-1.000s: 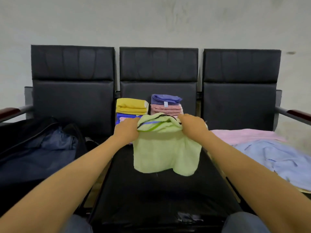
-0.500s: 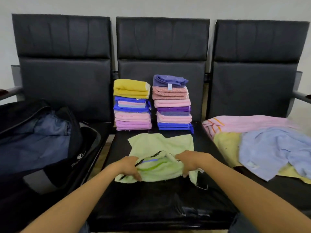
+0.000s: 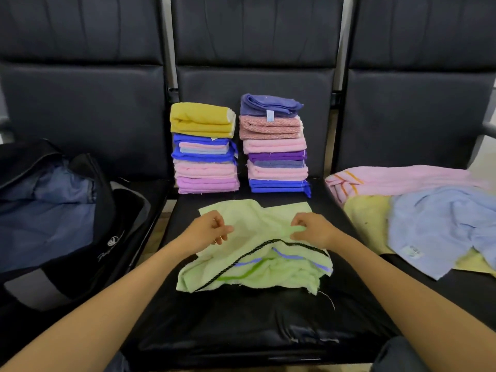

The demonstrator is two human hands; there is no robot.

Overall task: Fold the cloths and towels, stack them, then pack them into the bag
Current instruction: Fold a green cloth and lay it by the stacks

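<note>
Fingers (image 3: 222,232) of left hand (image 3: 208,232) and right hand (image 3: 312,229) pinch the towel (image 3: 257,218).
Folding step, I judge; next, smooth its bunched near edge.

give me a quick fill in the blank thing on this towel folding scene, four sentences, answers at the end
1. The towel held by the left hand and right hand is light ____.
2. The left stack is topped by a ____ cloth.
3. The open bag lies to the person's ____.
4. The unfolded pile lies to the person's ____.
Missing words: green; yellow; left; right.
</note>
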